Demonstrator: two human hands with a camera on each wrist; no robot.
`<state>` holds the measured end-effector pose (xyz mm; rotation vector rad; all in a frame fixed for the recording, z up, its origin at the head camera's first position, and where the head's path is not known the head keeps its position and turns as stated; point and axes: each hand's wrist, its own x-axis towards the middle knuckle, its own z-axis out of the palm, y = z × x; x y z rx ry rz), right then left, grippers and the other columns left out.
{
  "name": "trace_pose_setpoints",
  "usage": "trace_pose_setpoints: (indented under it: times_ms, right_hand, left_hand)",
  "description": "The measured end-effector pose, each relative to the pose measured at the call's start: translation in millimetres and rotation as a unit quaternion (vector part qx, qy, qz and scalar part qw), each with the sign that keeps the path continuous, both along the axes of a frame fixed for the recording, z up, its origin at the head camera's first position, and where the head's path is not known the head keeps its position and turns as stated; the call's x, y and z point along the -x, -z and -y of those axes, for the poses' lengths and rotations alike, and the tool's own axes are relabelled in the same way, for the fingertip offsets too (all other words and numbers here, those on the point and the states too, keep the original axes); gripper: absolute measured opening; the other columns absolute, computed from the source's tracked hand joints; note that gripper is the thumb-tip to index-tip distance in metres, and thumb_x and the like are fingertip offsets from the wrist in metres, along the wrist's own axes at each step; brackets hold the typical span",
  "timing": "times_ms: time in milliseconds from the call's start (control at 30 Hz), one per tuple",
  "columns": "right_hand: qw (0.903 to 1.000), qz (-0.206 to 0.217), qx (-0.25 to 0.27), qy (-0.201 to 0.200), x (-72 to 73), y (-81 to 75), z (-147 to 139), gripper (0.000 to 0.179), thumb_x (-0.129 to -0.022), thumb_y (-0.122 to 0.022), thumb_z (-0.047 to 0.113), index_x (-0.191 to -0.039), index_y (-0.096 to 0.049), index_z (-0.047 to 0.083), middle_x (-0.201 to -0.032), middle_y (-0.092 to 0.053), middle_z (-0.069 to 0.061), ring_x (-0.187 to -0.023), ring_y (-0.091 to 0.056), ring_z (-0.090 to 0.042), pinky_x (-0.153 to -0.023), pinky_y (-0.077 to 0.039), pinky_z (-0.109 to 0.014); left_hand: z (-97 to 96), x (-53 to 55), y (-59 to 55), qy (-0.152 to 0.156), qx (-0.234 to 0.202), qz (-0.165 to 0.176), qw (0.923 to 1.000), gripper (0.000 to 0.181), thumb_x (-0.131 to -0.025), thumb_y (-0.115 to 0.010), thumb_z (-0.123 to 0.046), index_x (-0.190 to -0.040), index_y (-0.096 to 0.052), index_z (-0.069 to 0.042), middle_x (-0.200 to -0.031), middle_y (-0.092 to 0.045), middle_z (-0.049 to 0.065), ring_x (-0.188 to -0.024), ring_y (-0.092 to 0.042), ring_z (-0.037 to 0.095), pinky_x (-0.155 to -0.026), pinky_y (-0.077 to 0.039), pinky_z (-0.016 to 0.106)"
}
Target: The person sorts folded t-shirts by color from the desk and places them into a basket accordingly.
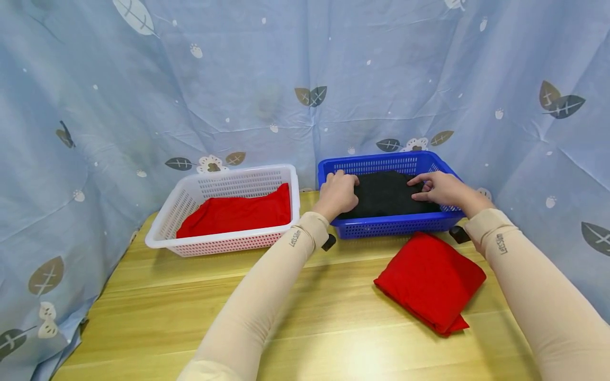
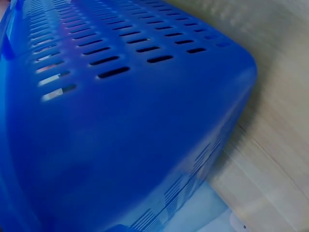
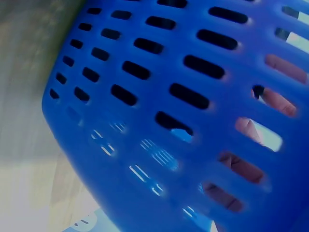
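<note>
In the head view, a folded black cloth (image 1: 388, 193) lies inside the blue basket (image 1: 381, 228). My left hand (image 1: 339, 193) is over the basket's left end, its bent fingers at the cloth's left edge. Over the right end, my right hand (image 1: 443, 189) has its index finger and thumb spread apart at the cloth's right side. Both wrist views are mostly filled by the slotted blue basket wall (image 2: 145, 125). Through the slots in the right wrist view, parts of my right fingers (image 3: 241, 166) show.
A folded red cloth (image 1: 431, 283) lies on the wooden table (image 1: 333, 317) before the blue basket, near my right forearm. To the left stands a white basket (image 1: 224, 244) holding another red cloth (image 1: 238, 214). A pale blue curtain (image 1: 257, 69) hangs behind and along both sides.
</note>
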<state>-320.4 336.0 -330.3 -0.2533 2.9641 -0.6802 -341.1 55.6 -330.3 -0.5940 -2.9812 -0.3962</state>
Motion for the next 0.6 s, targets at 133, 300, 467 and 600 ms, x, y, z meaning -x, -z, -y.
trace_pose_setpoints:
  times_ms: [133,300,467,600]
  right_hand:
    - [1.0000,0.001,0.005,-0.005,0.0,2.9,-2,0.046,-0.104,-0.071,0.024,-0.145,-0.064,0.005,-0.091,-0.062,-0.011,-0.082,-0.060,-0.025,-0.072,-0.045,-0.037]
    - [0.9998,0.001,0.016,-0.009,-2.7,4.1,-4,0.048,-0.104,-0.071,0.026,-0.147,-0.062,0.004,-0.091,-0.063,-0.012,-0.081,-0.060,-0.024,-0.070,-0.046,-0.036]
    - [0.9990,0.010,0.031,-0.031,-9.0,1.0,-6,0.053,-0.106,-0.070,0.030,-0.149,-0.058,0.001,-0.100,-0.064,-0.016,-0.085,-0.061,-0.025,-0.072,-0.051,-0.036]
    - [0.9978,0.023,0.045,-0.043,-15.9,-3.3,-10,0.057,-0.107,-0.068,0.033,-0.152,-0.054,0.001,-0.116,-0.064,-0.021,-0.090,-0.062,-0.026,-0.076,-0.056,-0.038]
  left_hand:
    - [1.1,1.1,1.6,0.015,0.013,0.006,0.9998,0.043,-0.100,-0.065,-0.015,-0.142,-0.067,-0.020,-0.146,-0.067,0.008,-0.135,-0.058,0.035,-0.111,-0.053,0.051]
    - [2.9,0.6,2.8,0.027,0.001,0.010,0.9996,0.043,-0.101,-0.065,-0.015,-0.143,-0.065,-0.018,-0.146,-0.069,0.006,-0.135,-0.063,0.032,-0.111,-0.054,0.048]
    - [6.8,-0.8,1.7,0.047,-0.038,0.013,0.9981,0.042,-0.101,-0.065,-0.015,-0.143,-0.063,-0.014,-0.146,-0.069,0.008,-0.136,-0.063,0.029,-0.114,-0.052,0.043]
    - [13.2,-5.2,-1.1,0.076,-0.085,0.027,0.9932,0.040,-0.104,-0.067,-0.018,-0.144,-0.063,-0.013,-0.145,-0.068,0.010,-0.136,-0.062,0.027,-0.116,-0.051,0.042]
